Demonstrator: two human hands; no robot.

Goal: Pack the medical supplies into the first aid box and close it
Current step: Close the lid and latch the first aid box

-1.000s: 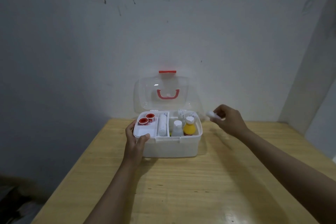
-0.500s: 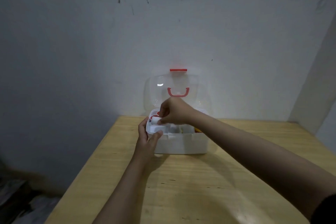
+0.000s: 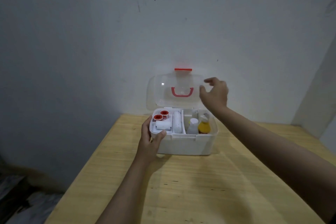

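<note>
A white first aid box stands on the wooden table with its clear lid upright against the wall; the lid has a red handle and a red latch. Inside the tray lie two red tape rolls, a small white bandage roll and a long white roll. A white bottle and an orange bottle stand in the right half. My left hand grips the box's front left corner, thumb on the rim. My right hand is at the lid's right edge with its fingers loosely spread, holding nothing.
The wooden table reaches to the grey wall behind the box. A second wall closes the corner at the right. Dark floor clutter lies at the lower left, beyond the table's left edge.
My right hand carried a small white roll from the right of the box into the left tray, let it go, and has risen to the lid's right edge. My left hand stayed on the box.
</note>
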